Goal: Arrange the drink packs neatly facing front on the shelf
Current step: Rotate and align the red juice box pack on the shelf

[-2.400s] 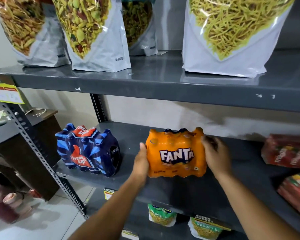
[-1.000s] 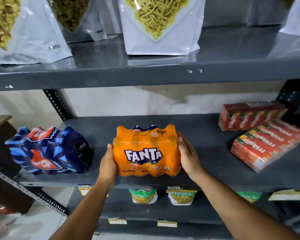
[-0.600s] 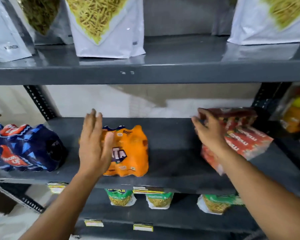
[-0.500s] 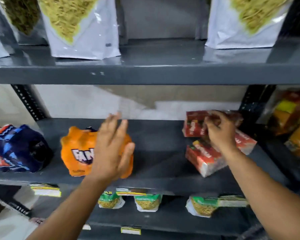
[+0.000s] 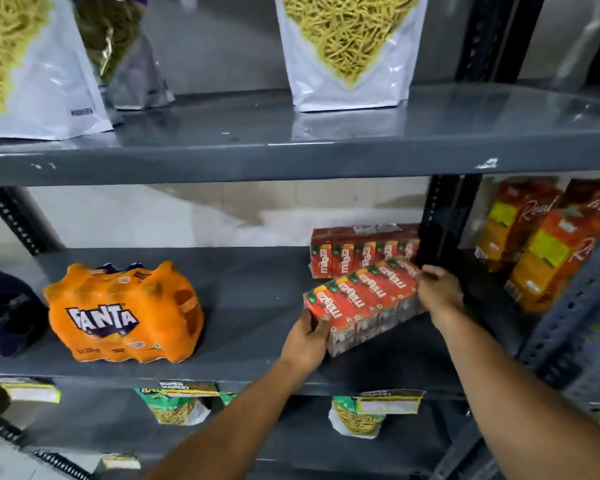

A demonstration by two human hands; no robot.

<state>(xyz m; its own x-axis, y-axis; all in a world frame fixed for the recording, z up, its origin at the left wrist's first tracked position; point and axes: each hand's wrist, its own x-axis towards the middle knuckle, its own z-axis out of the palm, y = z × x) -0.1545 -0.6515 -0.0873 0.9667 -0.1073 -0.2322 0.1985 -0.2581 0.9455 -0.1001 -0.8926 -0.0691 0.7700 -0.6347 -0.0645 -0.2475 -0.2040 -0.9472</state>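
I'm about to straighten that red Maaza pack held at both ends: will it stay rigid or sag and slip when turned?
The front Maaza pack is a row of boxy cartons in shiny wrap, so it probably turns as one fairly stiff block. Left hand and right hand grip opposite ends, suggesting some weight. The glossy film may be slippery; flat sides shouldn't roll.

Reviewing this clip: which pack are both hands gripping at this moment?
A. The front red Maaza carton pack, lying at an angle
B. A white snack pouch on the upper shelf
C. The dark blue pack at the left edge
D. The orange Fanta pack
A: the left hand grips the near-left end and the right hand the far-right end of the front Maaza pack, while the Fanta pack stands untouched.
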